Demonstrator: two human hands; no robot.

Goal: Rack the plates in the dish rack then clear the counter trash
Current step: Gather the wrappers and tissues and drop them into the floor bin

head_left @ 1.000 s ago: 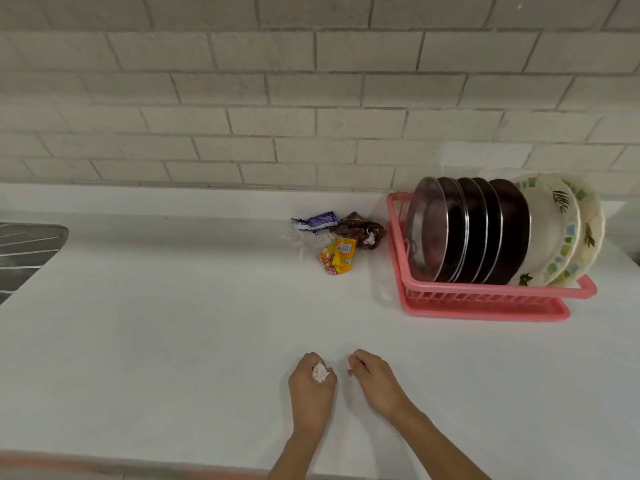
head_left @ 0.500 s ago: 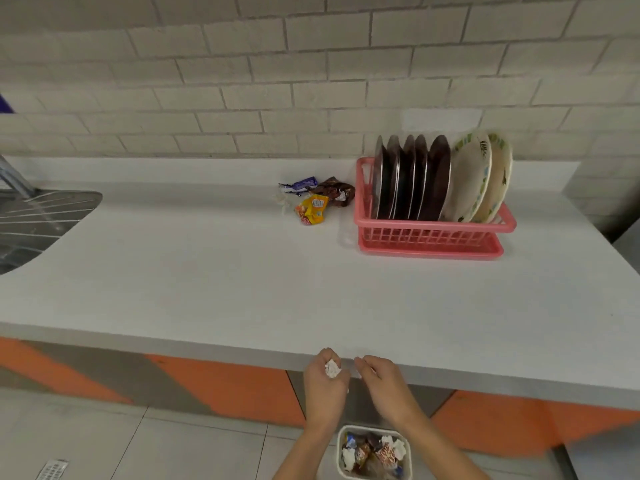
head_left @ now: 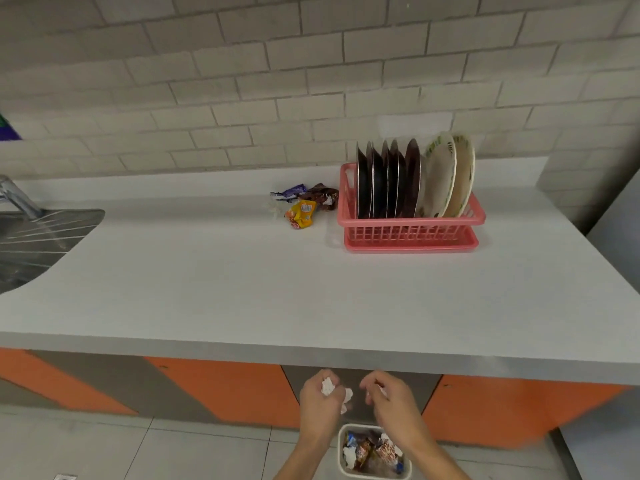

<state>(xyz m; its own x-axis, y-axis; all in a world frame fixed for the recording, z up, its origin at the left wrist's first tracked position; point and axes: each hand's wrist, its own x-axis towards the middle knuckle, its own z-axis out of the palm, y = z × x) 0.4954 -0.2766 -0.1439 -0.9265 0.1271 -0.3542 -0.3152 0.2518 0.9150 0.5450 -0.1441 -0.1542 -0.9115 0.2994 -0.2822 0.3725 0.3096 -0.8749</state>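
Grey brick wall [head_left: 242, 74] stands behind orange cabinets [head_left: 228, 389]

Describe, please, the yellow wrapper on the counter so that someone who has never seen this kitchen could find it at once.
On the white counter, find the pink dish rack near the brick wall. Just left of it lies a small heap of wrappers. The yellow wrapper is at the heap's front, the only bright one beside a purple wrapper and a dark brown wrapper.

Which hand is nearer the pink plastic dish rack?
Right. The right hand is in front of the pink plastic dish rack, slightly left; the left hand is further left.
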